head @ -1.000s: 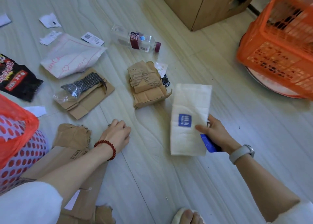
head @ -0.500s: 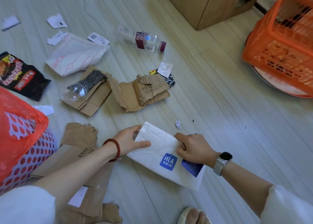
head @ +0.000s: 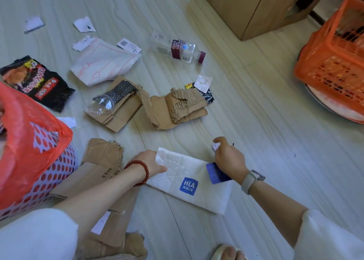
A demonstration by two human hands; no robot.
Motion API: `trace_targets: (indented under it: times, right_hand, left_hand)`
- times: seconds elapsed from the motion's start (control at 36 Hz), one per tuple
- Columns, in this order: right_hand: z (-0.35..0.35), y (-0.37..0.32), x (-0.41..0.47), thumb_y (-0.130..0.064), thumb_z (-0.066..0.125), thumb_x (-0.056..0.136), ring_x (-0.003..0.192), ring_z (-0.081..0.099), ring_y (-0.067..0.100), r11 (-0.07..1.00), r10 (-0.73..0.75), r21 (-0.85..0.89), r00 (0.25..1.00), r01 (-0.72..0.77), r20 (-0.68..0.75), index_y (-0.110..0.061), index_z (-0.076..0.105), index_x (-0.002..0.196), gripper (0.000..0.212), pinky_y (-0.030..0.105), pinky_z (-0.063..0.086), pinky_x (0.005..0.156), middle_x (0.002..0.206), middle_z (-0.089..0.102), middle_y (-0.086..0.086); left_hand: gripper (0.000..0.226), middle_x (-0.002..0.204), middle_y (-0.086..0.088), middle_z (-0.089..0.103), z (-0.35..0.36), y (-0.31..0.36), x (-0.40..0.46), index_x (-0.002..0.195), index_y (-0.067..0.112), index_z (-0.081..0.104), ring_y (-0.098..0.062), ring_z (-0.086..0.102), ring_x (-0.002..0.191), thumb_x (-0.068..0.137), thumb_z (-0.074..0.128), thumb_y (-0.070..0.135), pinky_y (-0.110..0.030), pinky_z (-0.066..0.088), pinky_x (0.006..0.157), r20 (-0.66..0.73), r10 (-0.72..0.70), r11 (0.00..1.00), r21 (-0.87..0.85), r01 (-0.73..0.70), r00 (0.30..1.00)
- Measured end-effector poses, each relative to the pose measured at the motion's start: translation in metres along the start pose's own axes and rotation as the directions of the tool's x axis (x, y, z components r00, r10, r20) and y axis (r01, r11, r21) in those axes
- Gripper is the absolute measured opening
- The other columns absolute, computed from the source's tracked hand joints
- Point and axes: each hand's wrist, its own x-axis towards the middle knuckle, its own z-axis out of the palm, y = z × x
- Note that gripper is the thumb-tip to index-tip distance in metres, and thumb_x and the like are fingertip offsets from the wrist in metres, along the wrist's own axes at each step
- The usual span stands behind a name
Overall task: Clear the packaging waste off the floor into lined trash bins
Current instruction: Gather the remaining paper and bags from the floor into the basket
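A white padded mailer (head: pixel 189 183) with a blue HLA logo lies on the floor in front of me. My left hand (head: pixel 149 164) grips its left end, thumb on top. My right hand (head: pixel 229 158) hovers over the mailer's right end with curled fingers and pinches a small white paper scrap (head: pixel 215 146). A blue card (head: pixel 215 173) sticks out from under that palm. At the left stands a lavender perforated bin (head: pixel 49 177) lined with a red bag (head: pixel 25 133).
Litter spreads ahead: torn cardboard (head: pixel 177 110), cardboard with bubble wrap (head: pixel 116 106), a plastic bottle (head: pixel 181 49), a black snack wrapper (head: pixel 37 82), a white-pink mailer (head: pixel 104 63), paper scraps. Flattened cardboard (head: pixel 102 173) lies under my left arm. An orange basket (head: pixel 334 63) and a brown box (head: pixel 252 7) stand far right.
The mailer came down from my right hand to the floor and my left hand took its end. My right hand then moved up off it to the small white scrap.
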Motion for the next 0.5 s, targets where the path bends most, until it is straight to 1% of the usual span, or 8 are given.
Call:
trace_targets:
  times: [0.08,0.17,0.28,0.33,0.36,0.42,0.47,0.5]
  right_hand:
    - [-0.001,0.0,0.015,-0.033,0.04,0.095,0.091,0.059,0.034,0.984,0.172,-0.053,0.985,-0.17,0.035,-0.009,0.039,0.117,0.033,0.034,0.037,0.071,0.103,0.064,0.013]
    - [0.005,-0.001,0.022,-0.034,0.044,0.091,0.072,0.052,0.028,0.97,0.231,-0.091,0.971,-0.226,0.059,-0.01,0.034,0.092,0.026,0.031,0.035,0.065,0.087,0.06,0.009]
    - [0.015,-0.004,0.022,-0.018,0.036,0.094,0.069,0.052,0.028,0.975,0.151,-0.171,0.988,-0.142,0.043,-0.006,0.043,0.094,0.014,0.032,0.036,0.064,0.077,0.056,0.009]
    - [0.02,-0.004,0.021,-0.011,0.035,0.092,0.065,0.051,0.028,0.971,0.114,-0.212,0.993,-0.109,0.012,-0.008,0.04,0.087,0.009,0.031,0.033,0.059,0.068,0.05,0.006]
    - [0.021,-0.004,0.021,-0.01,0.035,0.092,0.064,0.049,0.027,0.967,0.107,-0.233,0.994,-0.101,0.01,-0.009,0.037,0.083,0.009,0.029,0.03,0.055,0.063,0.045,0.003]
    - [0.02,-0.003,0.02,-0.009,0.036,0.091,0.059,0.043,0.024,0.953,0.087,-0.295,0.996,-0.074,0.03,-0.011,0.029,0.07,0.022,0.027,0.02,0.048,0.057,0.034,-0.001]
    - [0.016,-0.002,0.018,-0.007,0.036,0.091,0.051,0.037,0.021,0.937,0.069,-0.347,0.996,-0.043,0.062,-0.015,0.02,0.063,0.033,0.026,0.016,0.046,0.056,0.033,-0.001]
    - [0.015,-0.001,0.017,-0.006,0.036,0.09,0.051,0.037,0.02,0.933,0.063,-0.357,0.995,-0.033,0.073,-0.014,0.022,0.065,0.03,0.026,0.018,0.046,0.057,0.036,0.0]
  left_hand:
    - [0.053,0.125,-0.008,0.046,0.008,0.003,-0.007,0.125,0.015,0.046,-0.024,0.052,0.11,0.085,0.055,0.048,-0.032,0.043,0.084,-0.108,-0.001,0.958,0.285,0.032,0.994]
    - [0.052,0.128,-0.008,0.043,0.023,0.007,-0.01,0.129,0.01,0.037,-0.023,0.044,0.117,0.09,0.049,0.043,-0.032,0.042,0.087,-0.178,0.054,0.919,0.395,0.021,0.983]
    - [0.032,0.123,-0.007,0.048,0.04,0.011,-0.01,0.122,0.011,0.038,-0.022,0.045,0.115,0.094,0.044,0.025,-0.03,0.044,0.082,-0.265,0.117,0.907,0.42,0.005,0.957]
    - [0.027,0.12,-0.006,0.05,0.045,0.012,-0.01,0.119,0.012,0.038,-0.022,0.044,0.113,0.093,0.044,0.018,-0.029,0.043,0.077,-0.278,0.122,0.912,0.411,0.003,0.953]
    - [0.028,0.118,-0.005,0.05,0.047,0.013,-0.01,0.119,0.012,0.037,-0.022,0.044,0.112,0.092,0.045,0.016,-0.029,0.042,0.075,-0.281,0.128,0.915,0.403,-0.004,0.951]
    - [0.036,0.115,-0.004,0.051,0.048,0.013,-0.01,0.122,0.013,0.034,-0.021,0.043,0.111,0.089,0.048,0.012,-0.028,0.04,0.07,-0.29,0.149,0.923,0.383,-0.028,0.945]
    - [0.043,0.112,-0.003,0.052,0.047,0.013,-0.009,0.125,0.014,0.029,-0.021,0.042,0.11,0.087,0.048,0.009,-0.028,0.038,0.067,-0.294,0.169,0.929,0.367,-0.052,0.941]
    - [0.044,0.11,-0.003,0.053,0.046,0.013,-0.008,0.125,0.014,0.028,-0.021,0.042,0.109,0.086,0.047,0.006,-0.029,0.037,0.066,-0.293,0.178,0.93,0.361,-0.064,0.939]
